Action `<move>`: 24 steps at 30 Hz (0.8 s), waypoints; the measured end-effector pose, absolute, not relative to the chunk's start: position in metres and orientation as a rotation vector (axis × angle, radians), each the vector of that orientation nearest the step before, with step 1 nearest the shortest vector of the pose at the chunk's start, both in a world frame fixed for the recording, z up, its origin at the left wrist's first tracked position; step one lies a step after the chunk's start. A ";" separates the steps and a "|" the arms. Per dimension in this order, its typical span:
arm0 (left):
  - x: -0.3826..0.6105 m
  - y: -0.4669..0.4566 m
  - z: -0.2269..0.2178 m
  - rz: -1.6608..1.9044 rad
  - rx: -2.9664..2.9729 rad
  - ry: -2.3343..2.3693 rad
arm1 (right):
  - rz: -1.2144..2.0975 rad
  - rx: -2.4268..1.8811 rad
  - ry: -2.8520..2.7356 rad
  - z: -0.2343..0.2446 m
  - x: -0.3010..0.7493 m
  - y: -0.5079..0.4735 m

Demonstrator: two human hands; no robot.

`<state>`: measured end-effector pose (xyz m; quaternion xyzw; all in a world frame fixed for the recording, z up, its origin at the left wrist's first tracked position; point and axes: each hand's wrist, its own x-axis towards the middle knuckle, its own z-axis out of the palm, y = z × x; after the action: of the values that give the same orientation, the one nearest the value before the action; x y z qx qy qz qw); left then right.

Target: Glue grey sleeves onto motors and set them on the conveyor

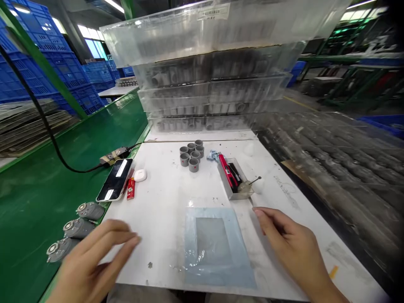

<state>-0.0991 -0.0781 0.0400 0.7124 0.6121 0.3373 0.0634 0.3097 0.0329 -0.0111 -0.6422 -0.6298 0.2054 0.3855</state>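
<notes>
1. Overall, three grey geared motors (78, 228) lie in a row at lower left, on green matting (34, 202) beside the white surface (164, 206); a cluster of grey cylindrical sleeves (193, 164) stands apart at upper centre.
2. Left hand (91, 269), lower left: open, fingers spread, holding nothing, nearest the motors.
3. Right hand (290, 240), lower right: loosely curled, empty, fingertips (257, 213) just beside a metal tray (224, 185) carrying a red tool (226, 170).

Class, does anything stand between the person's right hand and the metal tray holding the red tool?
Nothing visible does: the fingertips of the right hand lie just below the near corner of the metal tray, with nothing in the gap.
</notes>
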 end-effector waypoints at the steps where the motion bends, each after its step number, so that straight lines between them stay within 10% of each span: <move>1: -0.078 -0.055 0.041 0.911 2.212 1.718 | 0.533 -1.621 -1.601 -0.011 0.309 0.032; 12: 0.016 0.142 0.027 0.477 2.191 1.906 | 0.645 -1.522 -1.450 -0.005 0.300 0.029; 24: -0.011 -0.005 0.016 0.862 1.777 1.659 | 0.604 -1.581 -1.432 0.004 0.326 0.059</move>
<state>-0.0110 -0.0050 0.0158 0.6619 0.6179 0.3210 0.2777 0.3264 0.0593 0.0037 -0.6382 -0.5781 0.2439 0.4461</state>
